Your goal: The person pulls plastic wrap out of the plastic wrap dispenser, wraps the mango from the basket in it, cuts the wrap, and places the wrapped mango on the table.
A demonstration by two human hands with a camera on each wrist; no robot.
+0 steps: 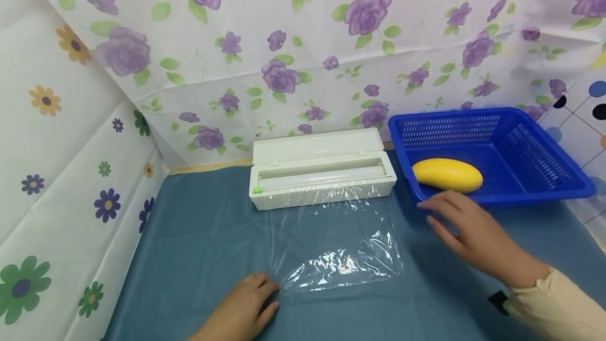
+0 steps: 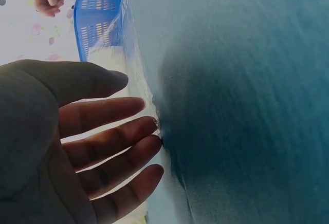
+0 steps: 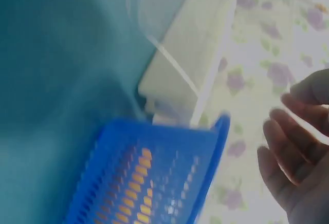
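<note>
A sheet of clear plastic wrap point(image 1: 336, 251) lies on the blue-grey cloth, drawn out from the roll point(image 1: 326, 177) in a white dispenser box point(image 1: 326, 196) with its lid tipped back. At the sheet's near left corner, my left hand point(image 1: 246, 304) rests with relaxed fingers; in the left wrist view its fingertips point(image 2: 149, 124) touch the sheet's edge. My right hand point(image 1: 478, 236) hovers just in front of the blue basket point(image 1: 535, 193), fingers loosely bent and holding nothing. Inside that basket lies a yellow, elongated, smooth fruit or vegetable point(image 1: 447, 174).
A flowered curtain-like sheet point(image 1: 284, 25) hangs right behind the box and basket. Another flowered sheet point(image 1: 71, 188) closes off the left side. Blue-grey cloth point(image 1: 199, 236) covers the table. A small green slider point(image 1: 258, 190) sits at the box's left end.
</note>
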